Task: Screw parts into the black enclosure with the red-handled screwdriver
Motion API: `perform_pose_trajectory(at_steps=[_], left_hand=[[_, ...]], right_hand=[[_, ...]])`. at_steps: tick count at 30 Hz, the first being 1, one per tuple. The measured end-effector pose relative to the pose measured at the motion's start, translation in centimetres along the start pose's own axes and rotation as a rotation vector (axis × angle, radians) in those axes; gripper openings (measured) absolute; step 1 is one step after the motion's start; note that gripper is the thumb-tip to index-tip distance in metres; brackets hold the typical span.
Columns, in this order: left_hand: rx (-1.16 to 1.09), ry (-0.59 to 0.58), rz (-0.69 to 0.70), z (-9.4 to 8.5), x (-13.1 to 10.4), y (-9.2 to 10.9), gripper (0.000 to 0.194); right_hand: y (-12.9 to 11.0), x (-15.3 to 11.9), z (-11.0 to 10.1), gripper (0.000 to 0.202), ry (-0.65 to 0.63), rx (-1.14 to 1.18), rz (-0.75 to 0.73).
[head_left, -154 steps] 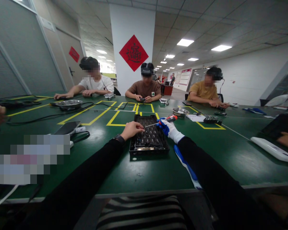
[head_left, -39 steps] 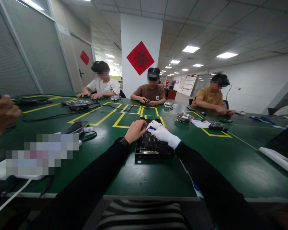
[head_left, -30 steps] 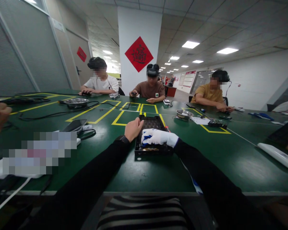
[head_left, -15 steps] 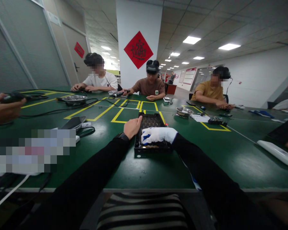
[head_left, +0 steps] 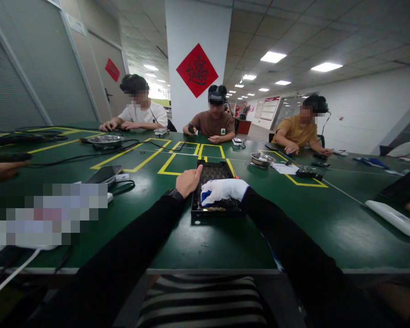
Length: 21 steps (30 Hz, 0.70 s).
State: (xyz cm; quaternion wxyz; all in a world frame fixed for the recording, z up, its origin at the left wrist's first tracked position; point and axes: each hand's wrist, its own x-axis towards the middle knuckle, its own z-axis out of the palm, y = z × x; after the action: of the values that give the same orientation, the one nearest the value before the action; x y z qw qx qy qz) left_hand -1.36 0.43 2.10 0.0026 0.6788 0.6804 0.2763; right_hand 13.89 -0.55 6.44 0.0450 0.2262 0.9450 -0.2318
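Open black case (head_left: 217,212) on the green bench (head_left: 177,246), small dark shapes inside, left hand (head_left: 188,182) clasping its nine-o'clock wall, gloved right hand (head_left: 223,191) curled in its six-o'clock half, grip hidden, steel bowl (head_left: 262,159) at two o'clock, wider bowl (head_left: 106,141) at ten, contents unclear.

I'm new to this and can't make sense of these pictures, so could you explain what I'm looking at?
There is no robot here. One camera, worn on a person's head, looks forward and down at their own two hands. The bare left hand rests on the left edge of an open black case. The right hand, in a white and blue glove, reaches into it; whether it holds anything is hidden. The green table also bears metal bowls, dark cables and yellow tape lines. Three people wearing headsets sit opposite.
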Motion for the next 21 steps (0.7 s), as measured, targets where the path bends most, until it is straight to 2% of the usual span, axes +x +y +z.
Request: perform_pose_trajectory(at_steps=[5, 10, 21], left_hand=[[0.005, 0.006, 0.005, 0.0, 0.0, 0.0, 0.08], [-0.003, 0.014, 0.022, 0.1, 0.1, -0.2, 0.081], [0.026, 0.024, 0.034, 0.1, 0.1, -0.1, 0.081]], right_hand=[[-1.0, -0.4, -0.1, 0.024, 0.031, 0.003, 0.106], [-1.9, -0.7, -0.4, 0.02, 0.041, 0.009, 0.115], [-1.8, -0.6, -0.4, 0.024, 0.047, -0.002, 0.118]])
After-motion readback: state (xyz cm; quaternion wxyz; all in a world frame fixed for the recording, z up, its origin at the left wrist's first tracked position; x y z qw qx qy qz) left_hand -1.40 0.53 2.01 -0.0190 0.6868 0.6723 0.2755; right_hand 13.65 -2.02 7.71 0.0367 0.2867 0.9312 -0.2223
